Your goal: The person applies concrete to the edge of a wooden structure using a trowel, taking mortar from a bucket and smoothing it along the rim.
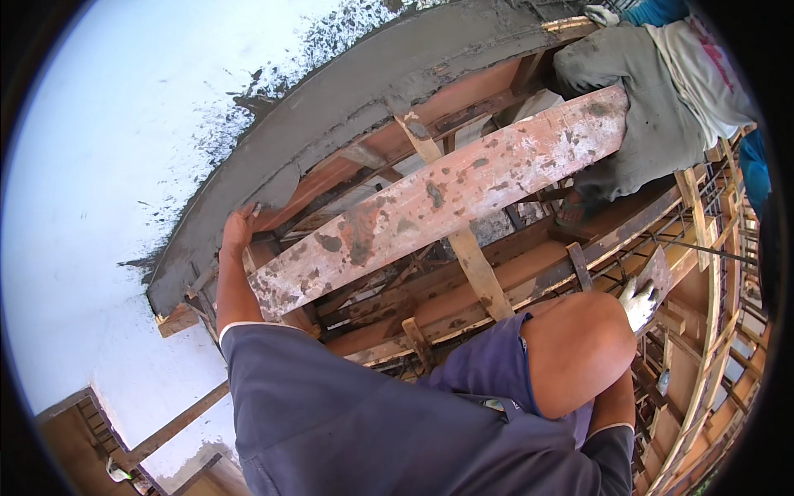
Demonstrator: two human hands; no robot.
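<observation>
A curved band of wet grey mortar (pixel 331 91) runs along the white wall. At its lower left edge is my left hand (pixel 238 230), bare, with its fingers curled together by the mortar and the wooden form. Something small and grey shows at its fingertips, too little to name. Beyond my bent knee, my right hand (pixel 638 306), in a white glove, grips a flat, mortar-stained board (pixel 658 271). Part of the right arm is hidden behind the knee. A long reddish plank (pixel 447 198), spotted with mortar, lies slantwise across the form in front of me.
Another person in grey trousers (pixel 645 99) is at the upper right, close to the plank's far end. Wooden battens (pixel 480 273) cross the deep formwork. Steel bars (pixel 703 246) stick out at the right, near more timber framing (pixel 699 388). A window-like opening (pixel 78 446) lies lower left.
</observation>
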